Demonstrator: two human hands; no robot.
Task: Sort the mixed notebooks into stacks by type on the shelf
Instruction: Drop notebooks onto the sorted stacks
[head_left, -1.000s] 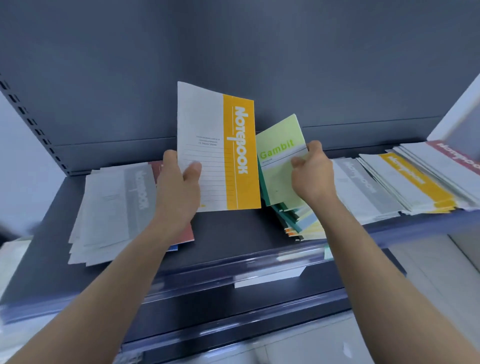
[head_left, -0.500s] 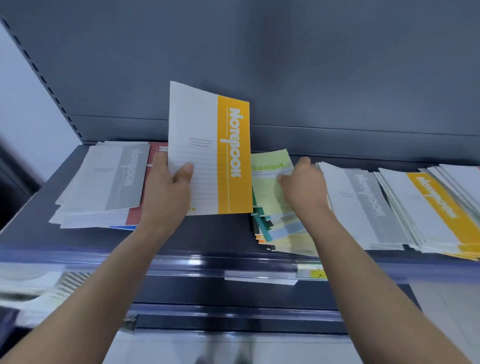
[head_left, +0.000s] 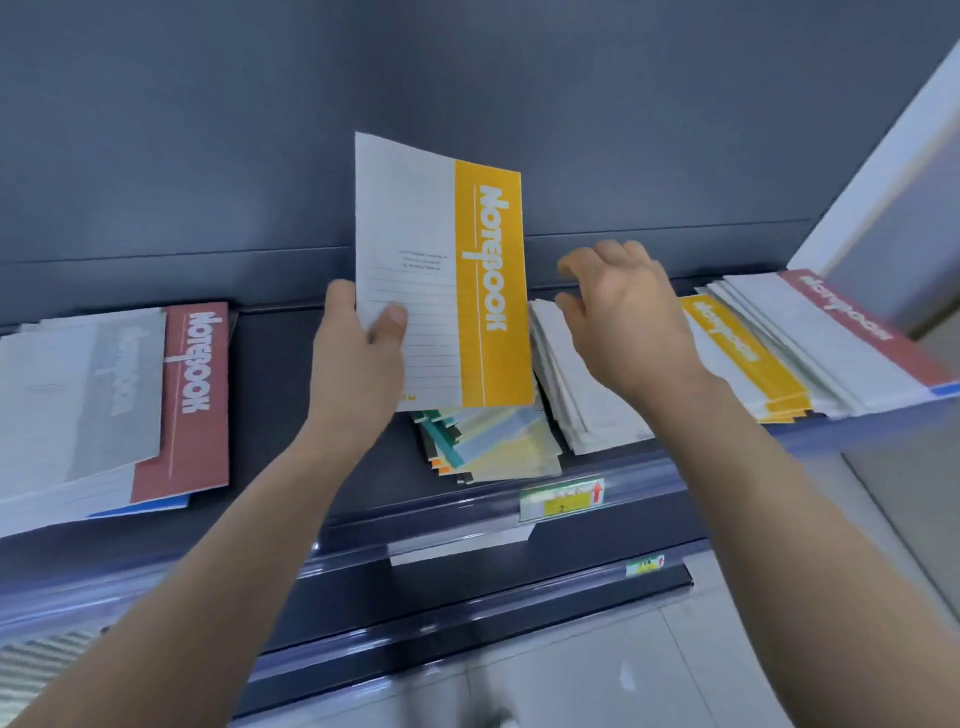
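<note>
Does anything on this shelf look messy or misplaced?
Yes. The colourful pile in the middle is fanned out crookedly, and at the left a grey-striped notebook lies on a red-striped notebook: mixed types.

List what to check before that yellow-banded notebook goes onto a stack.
1. Grip: the left hand pinches the yellow notebook at its lower left corner, with the thumb on the cover: ok.
2. Matching stack in view: the yellow stack lies to the right: ok.
3. Path to that stack: the right hand hangs between the notebook and the stack: not ok.
4. Right hand free to help: its fingers are loosely curled and hold nothing: ok.
5. Left pile sorted: a grey notebook lies on a red notebook: not ok.
</note>
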